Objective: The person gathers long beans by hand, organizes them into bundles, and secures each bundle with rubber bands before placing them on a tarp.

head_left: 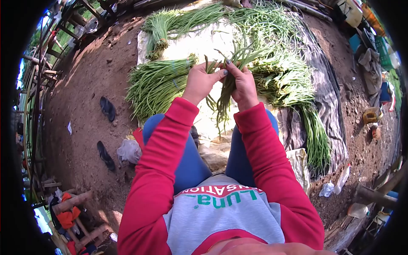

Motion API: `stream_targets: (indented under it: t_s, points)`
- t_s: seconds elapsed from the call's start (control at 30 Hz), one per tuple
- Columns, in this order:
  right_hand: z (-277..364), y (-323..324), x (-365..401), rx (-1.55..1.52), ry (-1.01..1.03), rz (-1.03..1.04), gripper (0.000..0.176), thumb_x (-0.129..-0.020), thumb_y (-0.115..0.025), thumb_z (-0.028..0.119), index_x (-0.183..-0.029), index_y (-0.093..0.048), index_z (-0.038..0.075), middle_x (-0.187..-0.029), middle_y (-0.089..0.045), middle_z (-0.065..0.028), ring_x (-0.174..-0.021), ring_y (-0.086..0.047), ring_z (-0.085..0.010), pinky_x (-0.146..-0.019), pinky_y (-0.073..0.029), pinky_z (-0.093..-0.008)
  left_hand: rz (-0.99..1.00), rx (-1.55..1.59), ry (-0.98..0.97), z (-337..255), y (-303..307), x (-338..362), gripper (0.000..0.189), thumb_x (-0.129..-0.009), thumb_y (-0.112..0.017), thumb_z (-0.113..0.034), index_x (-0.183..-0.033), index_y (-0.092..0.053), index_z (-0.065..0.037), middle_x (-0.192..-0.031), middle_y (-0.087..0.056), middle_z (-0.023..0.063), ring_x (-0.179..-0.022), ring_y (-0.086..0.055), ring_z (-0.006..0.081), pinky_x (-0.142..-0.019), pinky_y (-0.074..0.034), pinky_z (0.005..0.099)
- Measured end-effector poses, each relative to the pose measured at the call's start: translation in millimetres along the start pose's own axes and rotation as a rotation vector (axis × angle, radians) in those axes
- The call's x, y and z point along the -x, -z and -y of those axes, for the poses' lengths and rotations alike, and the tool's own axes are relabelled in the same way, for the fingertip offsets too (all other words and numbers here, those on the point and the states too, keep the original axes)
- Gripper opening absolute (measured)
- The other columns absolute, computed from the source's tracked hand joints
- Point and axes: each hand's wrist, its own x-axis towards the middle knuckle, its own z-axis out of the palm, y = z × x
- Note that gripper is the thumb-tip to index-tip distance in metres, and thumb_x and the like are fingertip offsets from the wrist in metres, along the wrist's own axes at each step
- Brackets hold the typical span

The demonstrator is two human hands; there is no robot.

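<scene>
My right hand is closed around a small, loose bunch of long beans, whose ends hang down between my knees. Close beside it, my left hand pinches at the same bunch with thumb and fingers; the exact bean it grips is partly hidden. Just left of my hands lies a large tied bundle of long beans, bound with a thin bluish band. A big loose pile of long beans spreads out to the right.
Pale sheeting and a dark cloth lie under the beans. Another tied bundle is at the far left. Dark sandals and a plastic bag rest on the dirt. A yellow container stands at right.
</scene>
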Motion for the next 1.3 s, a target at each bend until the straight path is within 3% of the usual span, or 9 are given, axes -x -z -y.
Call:
stream_targets:
  t_s: [0.13,0.27,0.43,0.5,0.63,0.73,0.87,1.07,1.3]
  points:
    - [-0.5,-3.6,1.9,-0.018,-0.061,-0.02,0.025,-0.095,-0.067,0.013,-0.108,-0.06,-0.006,-0.094,-0.069,-0.0131,-0.084,-0.069,-0.021,-0.075,-0.058,-0.0333,-0.184,0.011,0.032,9.8,4.7,-7.7,0.02,-0.088,-0.076,-0.012,-0.104,-0.072,-0.001,-0.085,-0.072,0.0013,-0.063,-0.057,0.004,-0.05,-0.043,0.0206]
    - [-6.4,4.0,-3.0,-0.014,-0.089,0.0,0.022,-0.094,-0.066,0.012,-0.106,-0.062,-0.007,-0.094,-0.069,-0.0135,-0.084,-0.068,-0.0218,-0.078,-0.057,-0.0338,-0.175,0.226,0.112,2.2,17.1,-13.2,0.019,-0.088,-0.076,-0.016,-0.103,-0.072,-0.005,-0.08,-0.068,-0.0024,-0.058,-0.05,0.0031,-0.048,-0.038,0.0197]
    - [-7.1,7.0,-4.7,0.038,-0.115,0.04,0.017,-0.095,-0.064,0.008,-0.106,-0.064,-0.006,-0.093,-0.07,-0.015,-0.082,-0.07,-0.0236,-0.084,-0.06,-0.0391,-0.029,0.127,0.149,-5.4,16.2,-6.9,0.021,-0.095,-0.07,-0.027,-0.102,-0.074,-0.008,-0.08,-0.068,-0.0036,-0.066,-0.05,0.0037,-0.056,-0.04,0.0211]
    - [-5.1,-2.3,0.0,0.031,-0.13,-0.022,0.024,-0.095,-0.065,0.009,-0.113,-0.064,-0.006,-0.098,-0.071,-0.0162,-0.083,-0.069,-0.0222,-0.084,-0.059,-0.0353,-0.121,0.092,0.071,0.0,13.9,-7.1,0.025,-0.1,-0.061,-0.029,-0.098,-0.071,-0.006,-0.083,-0.068,0.0007,-0.077,-0.055,0.0065,-0.065,-0.044,0.0235]
    - [-2.2,13.8,-10.9,0.132,-0.026,-0.07,0.028,-0.094,-0.069,0.016,-0.115,-0.064,-0.003,-0.093,-0.07,-0.0116,-0.08,-0.068,-0.0195,-0.07,-0.056,-0.0311,-0.308,0.254,-0.046,-1.8,25.9,-17.7,0.024,-0.105,-0.05,-0.031,-0.099,-0.058,-0.01,-0.085,-0.071,0.009,-0.069,-0.051,0.0112,-0.069,-0.046,0.029]
    - [11.6,2.8,0.7,0.067,-0.023,-0.04,0.032,-0.091,-0.073,0.018,-0.115,-0.061,0.0,-0.089,-0.067,-0.0093,-0.073,-0.063,-0.0165,-0.063,-0.05,-0.0263,-0.255,0.556,0.032,-7.7,39.6,-14.5,0.032,-0.103,-0.053,-0.035,-0.101,-0.057,-0.003,-0.081,-0.065,0.0083,-0.06,-0.055,0.015,-0.068,-0.057,0.037]
    - [11.8,0.3,3.4,0.093,-0.035,0.035,0.03,-0.093,-0.071,0.02,-0.113,-0.056,0.004,-0.086,-0.067,-0.0099,-0.066,-0.063,-0.0168,-0.06,-0.05,-0.0277,-0.139,0.492,0.108,-6.7,46.0,-11.3,0.03,-0.104,-0.052,-0.03,-0.114,-0.058,-0.002,-0.078,-0.059,0.0058,-0.07,-0.059,0.0182,-0.07,-0.055,0.0374]
    - [12.2,-2.1,5.4,0.037,-0.044,0.035,0.024,-0.094,-0.069,0.021,-0.11,-0.06,0.005,-0.087,-0.068,-0.0088,-0.068,-0.064,-0.0167,-0.061,-0.052,-0.0289,-0.172,0.255,0.093,-11.1,25.8,-4.0,0.044,-0.098,-0.06,-0.043,-0.123,-0.067,-0.008,-0.09,-0.059,0.0,-0.074,-0.054,0.0104,-0.069,-0.056,0.0297]
    - [13.0,-3.4,7.1,0.044,-0.087,0.032,0.027,-0.094,-0.068,0.02,-0.109,-0.062,-0.001,-0.089,-0.068,-0.0098,-0.074,-0.066,-0.0185,-0.067,-0.054,-0.0308,-0.035,0.287,0.075,-4.4,32.8,-6.5,0.048,-0.094,-0.067,-0.041,-0.124,-0.066,-0.003,-0.077,-0.054,-0.0047,-0.064,-0.048,0.0057,-0.056,-0.046,0.0243]
